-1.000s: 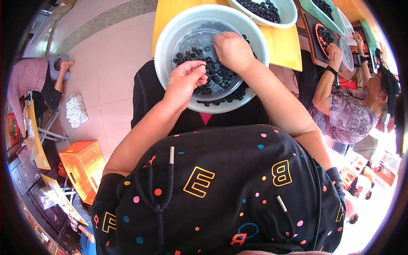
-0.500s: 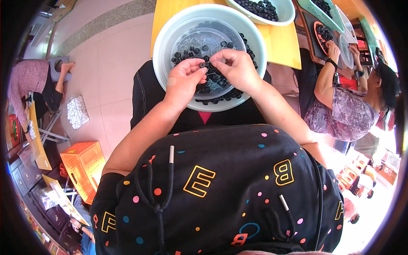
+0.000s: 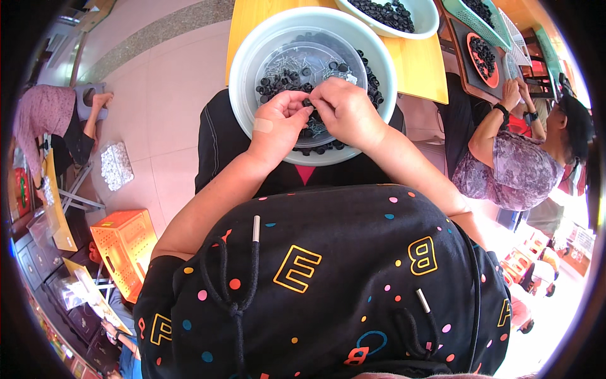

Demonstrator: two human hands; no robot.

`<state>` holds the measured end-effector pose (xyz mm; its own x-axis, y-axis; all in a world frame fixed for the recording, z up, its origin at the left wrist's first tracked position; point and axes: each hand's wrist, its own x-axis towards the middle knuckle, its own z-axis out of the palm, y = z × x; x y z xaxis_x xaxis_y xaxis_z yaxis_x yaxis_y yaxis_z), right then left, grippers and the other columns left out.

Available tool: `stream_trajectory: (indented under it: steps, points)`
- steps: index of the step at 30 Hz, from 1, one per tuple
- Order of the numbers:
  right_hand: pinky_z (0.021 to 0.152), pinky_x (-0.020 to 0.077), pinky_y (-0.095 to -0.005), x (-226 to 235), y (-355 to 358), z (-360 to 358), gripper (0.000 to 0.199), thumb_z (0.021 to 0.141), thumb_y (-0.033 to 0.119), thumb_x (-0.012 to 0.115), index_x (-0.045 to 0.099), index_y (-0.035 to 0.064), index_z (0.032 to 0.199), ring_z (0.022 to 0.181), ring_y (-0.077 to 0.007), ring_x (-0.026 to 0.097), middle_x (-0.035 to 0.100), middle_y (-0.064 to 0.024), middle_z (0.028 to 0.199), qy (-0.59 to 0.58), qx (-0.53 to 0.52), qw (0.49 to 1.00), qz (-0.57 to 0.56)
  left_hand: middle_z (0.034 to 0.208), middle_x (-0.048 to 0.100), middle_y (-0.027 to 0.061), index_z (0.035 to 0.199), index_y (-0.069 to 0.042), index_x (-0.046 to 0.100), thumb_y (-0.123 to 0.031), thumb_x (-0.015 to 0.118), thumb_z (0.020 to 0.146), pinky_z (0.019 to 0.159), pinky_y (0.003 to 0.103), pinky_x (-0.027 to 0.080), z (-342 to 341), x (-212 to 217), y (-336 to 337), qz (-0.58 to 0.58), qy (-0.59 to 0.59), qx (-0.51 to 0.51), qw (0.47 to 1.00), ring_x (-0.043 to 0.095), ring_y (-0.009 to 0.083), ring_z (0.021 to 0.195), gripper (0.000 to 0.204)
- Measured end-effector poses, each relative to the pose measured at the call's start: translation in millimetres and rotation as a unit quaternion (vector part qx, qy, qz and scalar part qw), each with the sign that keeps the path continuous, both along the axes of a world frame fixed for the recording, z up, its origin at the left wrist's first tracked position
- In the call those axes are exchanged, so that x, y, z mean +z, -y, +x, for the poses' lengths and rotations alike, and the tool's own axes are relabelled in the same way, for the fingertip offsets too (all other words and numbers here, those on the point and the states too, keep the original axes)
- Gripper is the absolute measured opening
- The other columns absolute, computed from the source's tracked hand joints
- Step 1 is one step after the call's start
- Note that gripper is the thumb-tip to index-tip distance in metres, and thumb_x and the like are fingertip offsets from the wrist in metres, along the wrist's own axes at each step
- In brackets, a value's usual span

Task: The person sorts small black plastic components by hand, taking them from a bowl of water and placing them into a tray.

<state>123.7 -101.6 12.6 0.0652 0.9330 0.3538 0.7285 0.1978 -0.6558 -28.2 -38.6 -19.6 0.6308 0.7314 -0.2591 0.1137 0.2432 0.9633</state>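
Right over the middle of the pale round basin (image 3: 243,88), the left hand (image 3: 278,123) and the right hand (image 3: 344,110) meet, fingertips pinched together on one small black ring (image 3: 307,102) held between them. That piece sits just at the gap where the two thumbs and forefingers close in, above the heap of black rings (image 3: 284,79) and thin metal pins (image 3: 297,63) lying loose in the basin's bottom. A plaster crosses the back of the left hand. The basin rests on the person's lap against the edge of a yellow table (image 3: 416,63), where a second bowl (image 3: 423,19) of black pieces stands. To the right another person (image 3: 505,164) sits at the same table, and an orange crate (image 3: 123,249) stands on the floor to the left.
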Motion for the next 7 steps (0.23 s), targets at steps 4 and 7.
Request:
stream_trajectory:
  steps: [4, 7]
  points:
    - [0.063, 0.0489, -0.0392, 3.9, 3.1, -1.3, 0.003, 0.078, 0.001, 0.063, 0.061, 0.0013, 0.079, 0.071, -0.0347, 0.060, 0.059, -0.0161, 0.076, 0.084, 0.034, 0.996, -0.003, 0.084, 0.062, 0.0015, 0.106, 0.000, 0.060, -0.004, 0.062, 0.087, 0.067, 0.022, 0.048, -1.6, -1.0, 4.8, 0.121, -0.045, -0.018, 0.992, 0.057, 0.0075, 0.074, 0.020]
    - [0.065, 0.0490, -0.0406, 0.7, 5.1, -3.2, 0.004, 0.078, 0.004, 0.063, 0.063, 0.0036, 0.083, 0.074, -0.0342, 0.060, 0.060, -0.0156, 0.076, 0.035, 0.041, 0.998, -0.010, 0.082, 0.065, 0.0040, 0.101, -0.002, 0.064, -0.006, 0.064, 0.083, 0.069, 0.025, 0.050, -2.1, 0.6, 7.2, 0.098, -0.051, -0.006, 0.994, 0.060, 0.0107, 0.073, 0.018]
